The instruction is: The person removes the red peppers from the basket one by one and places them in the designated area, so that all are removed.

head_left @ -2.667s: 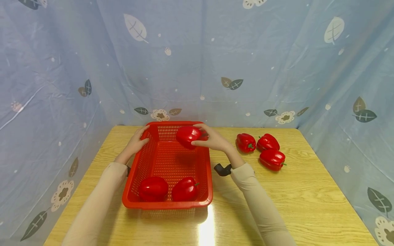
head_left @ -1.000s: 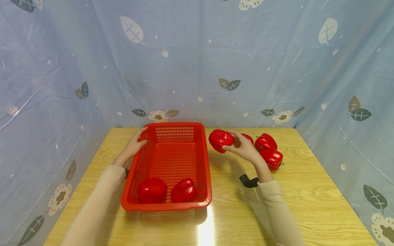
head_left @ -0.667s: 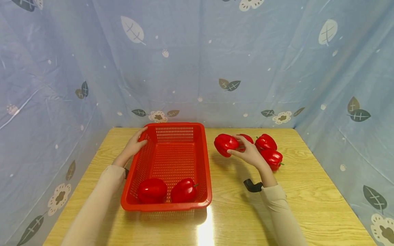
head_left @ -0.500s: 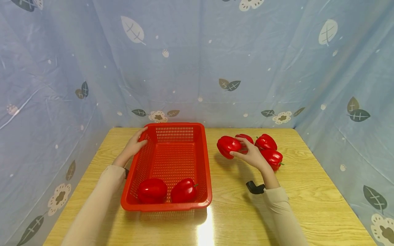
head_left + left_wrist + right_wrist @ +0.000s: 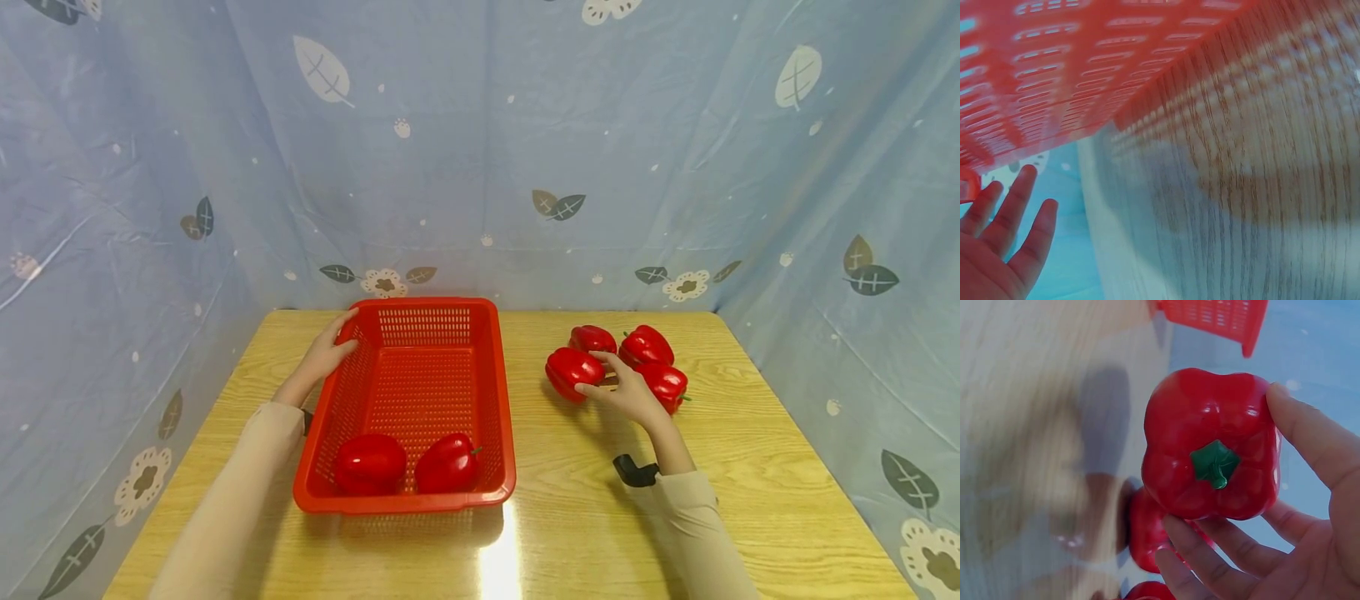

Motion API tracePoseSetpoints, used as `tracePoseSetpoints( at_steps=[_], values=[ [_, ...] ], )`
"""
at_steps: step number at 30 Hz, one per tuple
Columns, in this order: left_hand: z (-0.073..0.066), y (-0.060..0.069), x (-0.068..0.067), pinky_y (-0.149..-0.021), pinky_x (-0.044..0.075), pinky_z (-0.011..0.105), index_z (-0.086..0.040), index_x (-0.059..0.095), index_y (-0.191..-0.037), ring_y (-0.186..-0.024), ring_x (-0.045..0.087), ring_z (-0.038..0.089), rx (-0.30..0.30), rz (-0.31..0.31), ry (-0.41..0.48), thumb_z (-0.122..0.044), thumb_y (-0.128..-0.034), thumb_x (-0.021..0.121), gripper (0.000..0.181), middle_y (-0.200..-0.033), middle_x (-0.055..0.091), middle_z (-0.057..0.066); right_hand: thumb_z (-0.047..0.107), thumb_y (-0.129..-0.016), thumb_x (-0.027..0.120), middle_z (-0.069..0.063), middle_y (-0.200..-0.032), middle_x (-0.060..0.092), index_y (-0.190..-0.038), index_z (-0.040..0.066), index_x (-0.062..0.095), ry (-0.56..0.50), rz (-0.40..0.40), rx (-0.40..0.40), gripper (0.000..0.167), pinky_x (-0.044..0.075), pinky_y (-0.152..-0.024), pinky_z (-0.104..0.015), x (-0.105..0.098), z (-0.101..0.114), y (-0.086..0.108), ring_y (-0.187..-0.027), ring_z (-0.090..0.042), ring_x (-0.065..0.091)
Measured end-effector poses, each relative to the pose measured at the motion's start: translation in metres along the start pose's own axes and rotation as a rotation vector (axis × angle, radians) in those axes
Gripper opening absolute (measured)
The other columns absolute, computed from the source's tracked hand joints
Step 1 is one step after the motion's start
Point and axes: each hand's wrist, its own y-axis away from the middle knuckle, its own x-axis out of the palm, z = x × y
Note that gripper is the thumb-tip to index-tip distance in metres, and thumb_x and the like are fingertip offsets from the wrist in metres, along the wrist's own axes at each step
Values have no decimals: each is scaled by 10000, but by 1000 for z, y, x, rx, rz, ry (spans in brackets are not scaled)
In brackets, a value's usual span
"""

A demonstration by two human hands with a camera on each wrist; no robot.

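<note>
My right hand [image 5: 626, 393] holds a red bell pepper [image 5: 573, 373] between thumb and fingers, beside the other peppers. In the right wrist view the pepper [image 5: 1179, 450] shows its green stem, and its shadow on the table lies apart from it. My left hand [image 5: 318, 358] rests at the left rim of the red basket [image 5: 508, 433], its thumb over the rim. Seen in the left wrist view, the fingers of that hand [image 5: 1007, 240] are straight and spread outside the basket wall [image 5: 1085, 69]. Two peppers [image 5: 371, 463] [image 5: 447, 463] lie in the basket's near end.
Three more peppers [image 5: 592, 339] [image 5: 647, 345] [image 5: 664, 385] lie on the wooden table [image 5: 750, 500], behind and to the right of the held one. A blue patterned curtain [image 5: 450, 167] hangs behind the table and along both sides.
My right hand has carried the pepper from over the basket to the right, then lower and nearer to me. The left hand has stayed at the rim.
</note>
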Motion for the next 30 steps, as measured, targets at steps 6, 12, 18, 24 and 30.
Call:
tracePoseSetpoints(
  at_steps=[6, 12, 18, 24, 30],
  values=[
    [0, 0, 1, -898, 420, 494, -65, 193, -1480, -1102, 493, 417, -14, 5, 5, -51, -931, 452, 607, -1441, 282, 289, 368, -829, 673, -260, -1342, 448, -1388, 46, 355, -5, 8, 18, 719, 486, -869, -496, -1, -8, 7, -1095, -413, 549],
    [2, 0, 0, -965, 361, 551, -67, 221, -1472, -1176, 439, 446, 2, -10, -10, -41, -919, 460, 603, -1449, 274, 281, 352, -831, 676, -279, -1322, 461, -1384, 17, 361, 30, -13, 3, 719, 487, -861, -493, -1, -15, 12, -1050, -400, 578],
    [2, -1, 1, -974, 349, 563, -63, 214, -1473, -1180, 431, 445, 2, -5, -10, -46, -921, 460, 604, -1445, 275, 287, 355, -824, 683, -276, -1255, 514, -1373, -5, 377, 94, -38, 8, 725, 495, -818, -466, -3, -17, 16, -985, -350, 583],
    [2, -1, 1, -986, 331, 573, -70, 208, -1476, -1200, 413, 452, 0, -2, -10, -61, -926, 461, 605, -1454, 262, 285, 358, -834, 671, -289, -1297, 479, -1375, -16, 367, 114, -41, 10, 725, 454, -882, -521, -5, -19, 18, -1077, -407, 539],
    [3, -2, 2, -919, 403, 534, -101, 204, -1482, -1126, 475, 427, -23, 5, 7, -74, -932, 456, 606, -1456, 270, 269, 319, -831, 682, -289, -1334, 446, -1376, -28, 368, 120, -49, -4, 719, 418, -921, -554, -8, -21, 21, -1129, -433, 503]
  ],
)
